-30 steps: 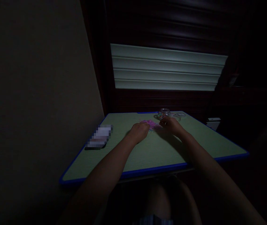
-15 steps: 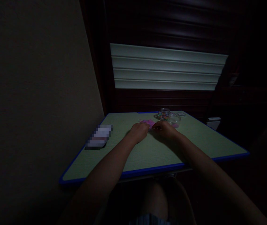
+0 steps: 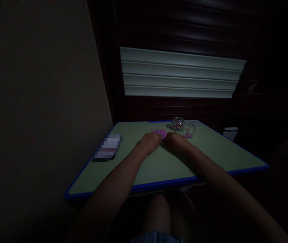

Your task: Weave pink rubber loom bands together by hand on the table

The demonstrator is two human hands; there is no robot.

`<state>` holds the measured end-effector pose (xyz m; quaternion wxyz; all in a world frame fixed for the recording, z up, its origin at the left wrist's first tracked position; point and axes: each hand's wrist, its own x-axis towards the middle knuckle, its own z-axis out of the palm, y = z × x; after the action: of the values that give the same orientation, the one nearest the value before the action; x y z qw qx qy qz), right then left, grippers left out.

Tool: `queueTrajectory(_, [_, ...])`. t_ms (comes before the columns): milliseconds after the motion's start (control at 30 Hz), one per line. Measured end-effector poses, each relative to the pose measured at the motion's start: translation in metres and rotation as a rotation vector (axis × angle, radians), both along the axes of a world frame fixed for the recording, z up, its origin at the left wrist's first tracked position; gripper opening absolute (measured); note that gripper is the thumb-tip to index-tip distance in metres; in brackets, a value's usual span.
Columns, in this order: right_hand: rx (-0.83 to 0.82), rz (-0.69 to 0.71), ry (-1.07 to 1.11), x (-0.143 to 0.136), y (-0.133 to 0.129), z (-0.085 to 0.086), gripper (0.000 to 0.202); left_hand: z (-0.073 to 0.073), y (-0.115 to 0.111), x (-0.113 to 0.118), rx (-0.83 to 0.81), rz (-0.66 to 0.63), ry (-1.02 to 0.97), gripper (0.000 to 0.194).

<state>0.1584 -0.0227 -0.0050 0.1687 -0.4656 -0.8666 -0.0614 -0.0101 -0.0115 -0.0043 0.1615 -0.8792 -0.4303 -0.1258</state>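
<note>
In front of you is a pale green tabletop [image 3: 164, 166] with a blue rim. Near its left edge lies a flat, pixel-blurred rectangular object with a dark edge [image 3: 107, 147]. Toward the far side you have a loose pink-purple pile of small pieces [image 3: 162, 132], a clear round jar of multicoloured bits [image 3: 177, 124], a clear round container with pink contents [image 3: 190, 129] and a flat, clear, roundish piece [image 3: 196, 124].

The left hand [image 3: 151, 142] and right hand [image 3: 175, 140] partly hid the pink pile [image 3: 160, 131]. Pixelation obscured the flat object [image 3: 107, 147].
</note>
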Motion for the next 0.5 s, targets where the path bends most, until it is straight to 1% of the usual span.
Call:
queueTrajectory(133, [0.033,-0.007,-0.132,-0.0048,-0.0087,0.0046,0.021,0.0002,0.0007,-0.0001,-0.005,0.007,0.020,0.027])
queueTrajectory(267, [0.064,-0.032,-0.230,-0.0077,-0.0111,0.0074,0.022,0.0001,0.0009,-0.0002,-0.012,0.005,0.008,0.029])
queueTrajectory(400, [0.099,-0.038,-0.309,-0.0088,-0.0096,0.0065,0.020,0.0004,0.0007,-0.0004,-0.020,0.000,0.010,0.028])
queueTrajectory(500, [0.125,-0.033,-0.330,-0.0087,-0.0081,0.0040,0.020,0.0006,0.0003,-0.0004,-0.020,-0.005,0.005,0.028])
